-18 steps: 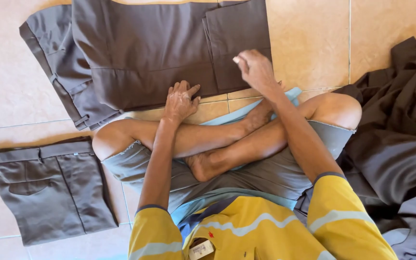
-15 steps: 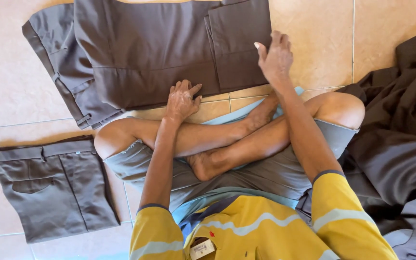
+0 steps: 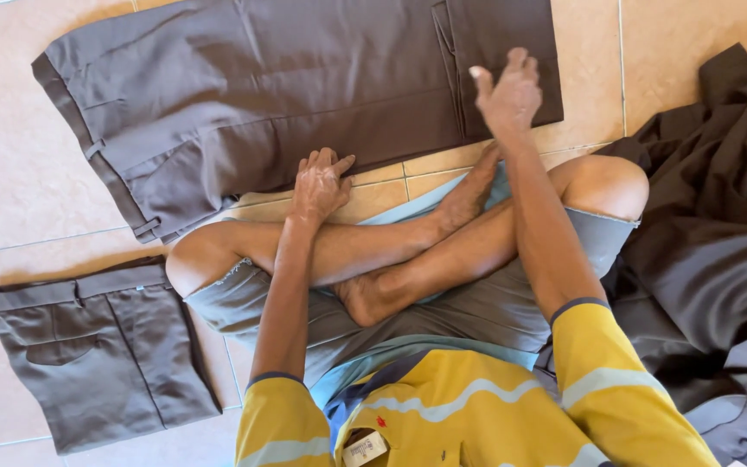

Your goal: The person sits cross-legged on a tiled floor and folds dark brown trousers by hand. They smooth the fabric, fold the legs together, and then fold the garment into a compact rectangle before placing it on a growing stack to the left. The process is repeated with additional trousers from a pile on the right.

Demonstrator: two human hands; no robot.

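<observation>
I sit cross-legged on a tiled floor. A pair of dark brown trousers lies spread flat in front of my knees, with one leg end folded over at the right. My left hand rests at the near edge of the trousers, fingers loosely curled, holding nothing. My right hand hovers over the folded right part of the trousers with fingers apart and empty.
A folded pair of grey-brown trousers lies on the floor at my left. A heap of dark garments is piled at my right. Beige floor tiles surround everything.
My right hand has risen from beside my foot and moved farther over the right part of the spread trousers. My left hand has stayed in place.
</observation>
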